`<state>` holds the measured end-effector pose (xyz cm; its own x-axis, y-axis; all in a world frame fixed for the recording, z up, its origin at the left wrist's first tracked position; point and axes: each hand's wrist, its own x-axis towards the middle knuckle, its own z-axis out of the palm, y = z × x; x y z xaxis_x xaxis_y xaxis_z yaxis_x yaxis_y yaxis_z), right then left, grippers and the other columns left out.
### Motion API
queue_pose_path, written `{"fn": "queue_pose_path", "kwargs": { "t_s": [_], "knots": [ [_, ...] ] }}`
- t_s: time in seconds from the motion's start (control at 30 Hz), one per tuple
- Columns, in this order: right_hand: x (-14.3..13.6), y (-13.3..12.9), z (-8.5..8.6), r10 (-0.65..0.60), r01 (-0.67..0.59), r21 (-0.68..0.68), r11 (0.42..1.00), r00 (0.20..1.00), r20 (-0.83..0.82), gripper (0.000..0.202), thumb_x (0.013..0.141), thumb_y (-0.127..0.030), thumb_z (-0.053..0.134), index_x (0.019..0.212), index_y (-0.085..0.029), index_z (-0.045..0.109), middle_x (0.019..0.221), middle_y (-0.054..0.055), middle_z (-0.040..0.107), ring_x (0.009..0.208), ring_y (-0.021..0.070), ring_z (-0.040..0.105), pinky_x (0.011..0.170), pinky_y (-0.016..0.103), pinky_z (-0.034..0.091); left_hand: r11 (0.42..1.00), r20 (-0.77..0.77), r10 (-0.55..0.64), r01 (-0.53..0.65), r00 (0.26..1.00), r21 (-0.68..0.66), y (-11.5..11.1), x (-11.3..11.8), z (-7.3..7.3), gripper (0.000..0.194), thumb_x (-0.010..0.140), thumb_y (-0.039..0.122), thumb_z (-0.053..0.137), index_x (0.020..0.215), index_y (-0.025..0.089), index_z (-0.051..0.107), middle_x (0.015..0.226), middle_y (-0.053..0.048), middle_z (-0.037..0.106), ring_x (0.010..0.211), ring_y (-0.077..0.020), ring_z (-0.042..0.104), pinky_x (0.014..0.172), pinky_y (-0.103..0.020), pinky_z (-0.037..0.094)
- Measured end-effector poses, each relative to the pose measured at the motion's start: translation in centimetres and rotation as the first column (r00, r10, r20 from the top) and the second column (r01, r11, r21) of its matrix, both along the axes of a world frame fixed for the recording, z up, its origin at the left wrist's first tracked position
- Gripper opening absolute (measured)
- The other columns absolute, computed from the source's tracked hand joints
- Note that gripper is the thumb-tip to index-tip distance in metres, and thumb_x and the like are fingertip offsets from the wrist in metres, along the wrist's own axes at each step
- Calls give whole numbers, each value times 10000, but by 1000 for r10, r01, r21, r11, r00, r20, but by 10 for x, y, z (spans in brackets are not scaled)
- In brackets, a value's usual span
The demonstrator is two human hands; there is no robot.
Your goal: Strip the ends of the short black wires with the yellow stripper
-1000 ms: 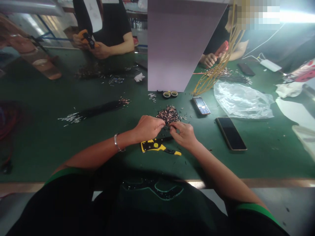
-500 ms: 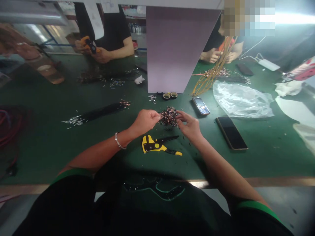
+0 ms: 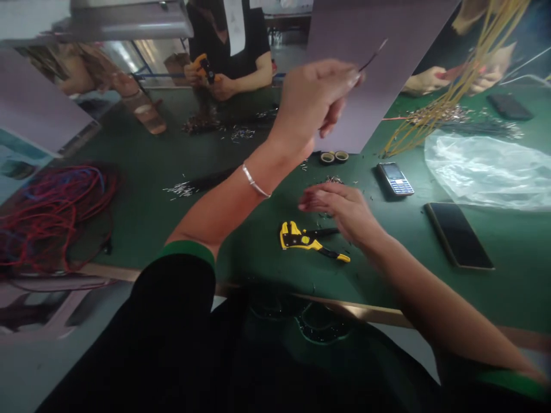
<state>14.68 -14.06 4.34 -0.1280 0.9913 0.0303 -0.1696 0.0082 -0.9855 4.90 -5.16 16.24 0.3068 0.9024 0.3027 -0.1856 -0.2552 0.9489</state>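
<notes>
Raised over the table, my left hand pinches a thin dark wire with a pale tip, in front of the grey-purple panel. My right hand is lower, slightly blurred, its fingers loosely stretched out beside a small pile of wire ends that it partly hides. Yellow and black wire strippers lie on the table just below my right hand. A dark wire bundle with white ends lies to the left, partly behind my left forearm.
The green table also bears tape rolls, a keypad phone, a black smartphone and a plastic bag. Red and blue cables are heaped at left. Beyond the panel, other people's hands hold tools.
My left hand has risen from the pile with a wire pinched in it. My right hand has come off the pile's right side, and the view has swung left.
</notes>
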Motion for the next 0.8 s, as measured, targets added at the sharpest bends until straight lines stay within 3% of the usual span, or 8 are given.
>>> {"fn": "queue_pose_path", "kwargs": {
  "t_s": [0.17,0.27,0.37,0.47,0.53,0.57,0.63,0.8],
  "knots": [
    [-76,-5,-4,186,-266,-168,949,905,-383,357,846,-570,561,872,-221,629,888,69,748,968,268,692,875,464,564,989,57,-122,116,991,97,-30,34,30,253,984,83,490,767,129,610,451,99,339,348,-22,296,386,-165,226],
    [-100,-11,-10,217,-357,-158,921,804,-554,251,892,-475,501,869,-237,579,959,18,755,1029,249,661,873,416,556,952,68,-58,35,996,303,-38,42,38,291,934,76,542,651,134,572,463,98,364,362,-2,374,393,-126,255],
    [-101,-23,-9,212,-349,-147,925,799,-562,196,892,-412,504,930,-246,601,1066,-4,756,1043,217,661,895,372,552,897,18,-5,-3,1000,443,-34,42,38,312,923,88,492,619,109,556,595,79,474,426,9,513,456,-101,260],
    [-84,-47,-7,355,-461,-150,875,821,-448,331,891,-500,563,1046,-229,671,1167,30,740,1095,234,672,966,366,528,896,5,7,-8,1000,444,-25,36,28,287,923,83,533,647,133,595,487,80,423,356,-5,386,380,-141,247],
    [-66,-68,-8,495,-515,-148,844,855,-153,387,868,-489,623,1138,-222,698,1224,35,725,1187,246,637,1010,348,505,904,-2,0,0,1000,427,-18,28,17,242,886,50,550,684,158,630,472,67,455,355,-40,405,348,-206,242],
    [-55,-79,-10,595,-588,-136,798,804,13,428,873,-477,639,1210,-218,691,1288,34,700,1246,246,602,1070,347,460,907,-43,6,13,999,422,-16,22,11,235,883,82,563,681,176,638,452,60,460,349,-56,392,342,-235,238],
    [-34,-96,-16,670,-658,-125,743,728,148,458,942,-464,544,1289,-190,665,1309,48,692,1227,249,620,1082,365,452,929,-88,62,-25,994,370,-13,7,-2,234,881,122,580,670,203,638,433,60,465,335,-65,343,344,-264,233],
    [20,-108,-37,489,-463,-158,872,834,255,377,897,-393,634,1224,-223,710,1222,64,738,1064,272,713,944,444,558,961,-227,164,-103,960,258,-14,-32,-36,156,848,166,612,701,188,658,424,69,473,372,-73,331,377,-264,244]
  ]
}}
